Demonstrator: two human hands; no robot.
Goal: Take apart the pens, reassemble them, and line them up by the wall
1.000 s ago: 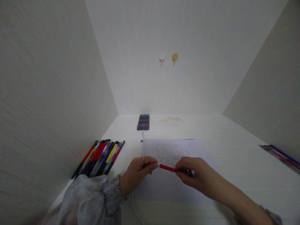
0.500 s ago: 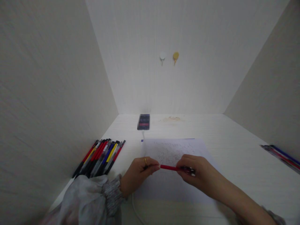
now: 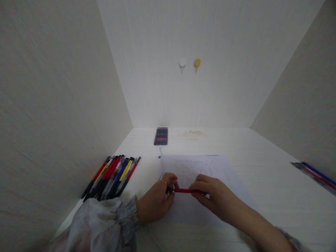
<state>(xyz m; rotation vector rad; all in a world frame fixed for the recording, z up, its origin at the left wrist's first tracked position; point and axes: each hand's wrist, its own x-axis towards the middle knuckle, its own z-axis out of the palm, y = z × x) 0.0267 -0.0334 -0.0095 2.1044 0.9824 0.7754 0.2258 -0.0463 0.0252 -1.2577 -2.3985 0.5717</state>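
A red pen (image 3: pixel 183 190) with dark ends lies level between my hands, above a sheet of paper (image 3: pixel 194 213) scattered with small dark marks. At its left end, the curled fingers and thumb of my left hand (image 3: pixel 157 201) close around a dark part; a ring is on one finger. My right hand (image 3: pixel 214 194) pinches the pen's right end between thumb and fingers, covering much of it.
On the left, a row of red, yellow, blue and black pens (image 3: pixel 112 176) lies by the side wall. More pens (image 3: pixel 315 176) rest along the right wall. A blurred-out phone (image 3: pixel 161 136) with a white cable (image 3: pixel 156 239) stands at the back, below two wall hooks (image 3: pixel 197 63).
Both hands and the pen have shifted a little left and slightly down. My left fingers have gone from a straight pinch to a curled grip at the pen's left end.
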